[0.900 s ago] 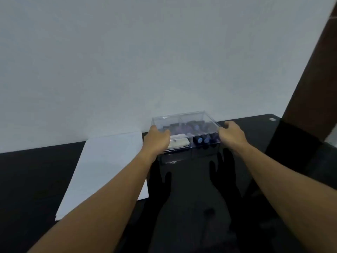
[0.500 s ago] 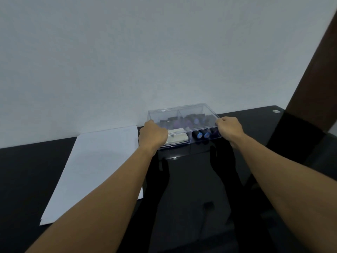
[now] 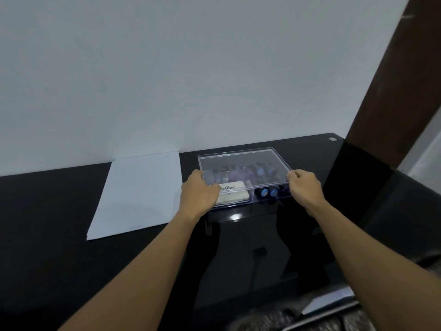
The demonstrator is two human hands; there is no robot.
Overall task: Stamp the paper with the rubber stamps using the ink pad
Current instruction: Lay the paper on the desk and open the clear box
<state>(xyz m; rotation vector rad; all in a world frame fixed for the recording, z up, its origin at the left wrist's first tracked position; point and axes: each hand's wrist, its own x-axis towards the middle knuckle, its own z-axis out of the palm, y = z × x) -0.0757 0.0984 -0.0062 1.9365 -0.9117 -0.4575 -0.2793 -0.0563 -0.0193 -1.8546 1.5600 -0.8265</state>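
Observation:
A clear plastic box (image 3: 272, 200) stands on the black table against the wall. Its clear lid (image 3: 243, 161) is lifted off the near edge and tilted. My left hand (image 3: 199, 193) grips the lid's left corner and my right hand (image 3: 304, 186) pinches its right corner. Inside the box lie a white ink pad (image 3: 232, 192) marked Artline on the left and several rubber stamps (image 3: 267, 191) with blue and purple ends on the right and at the back. A white sheet of paper (image 3: 138, 194) lies flat to the left of the box.
The glossy black table (image 3: 71, 259) runs to the white wall behind. A dark brown post (image 3: 393, 80) rises at the right. A small metal grommet (image 3: 332, 139) sits at the table's far right corner. A patterned surface shows below the table's near edge.
Both hands have gone from holding the box's sides to raising the lid. The lid now sits higher and tilted over the box, and the ink pad shows uncovered under its near edge.

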